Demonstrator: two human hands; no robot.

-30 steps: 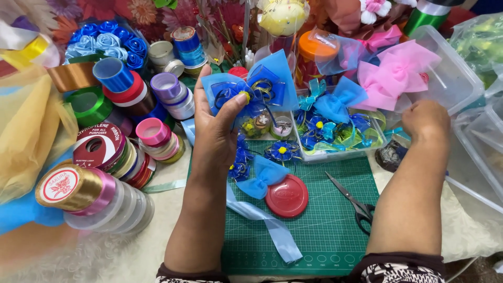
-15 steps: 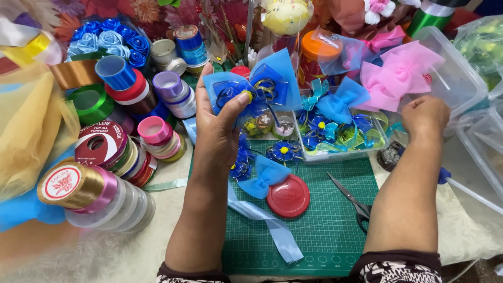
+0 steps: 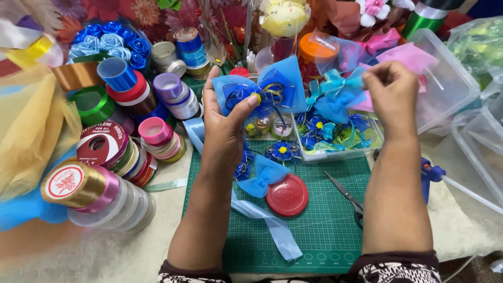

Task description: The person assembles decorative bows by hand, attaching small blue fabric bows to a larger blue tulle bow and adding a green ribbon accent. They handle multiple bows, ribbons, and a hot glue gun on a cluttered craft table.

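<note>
Left hand [image 3: 226, 133] grips blue net bow [image 3: 260, 93] above green cutting mat [image 3: 325, 225]; right hand [image 3: 390, 94], at 3 o'clock of it, pinches teal ribbon bow [image 3: 335, 84]; loose grip risks dropping either into crowded clear tray [image 3: 335, 154]; open scissors [image 3: 348, 196] could snag trailing ribbon.

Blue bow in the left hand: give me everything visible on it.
The blue bow is made of sheer, net-like blue fabric fanned into wide wings, with darker blue and gold ribbon loops at its middle and a small yellow bead near the centre. The left hand holds it up above the green cutting mat, thumb pressed on its middle and fingers behind it. It faces the camera, roughly upright. The right hand is apart from it, pinching a lighter turquoise bow.
</note>
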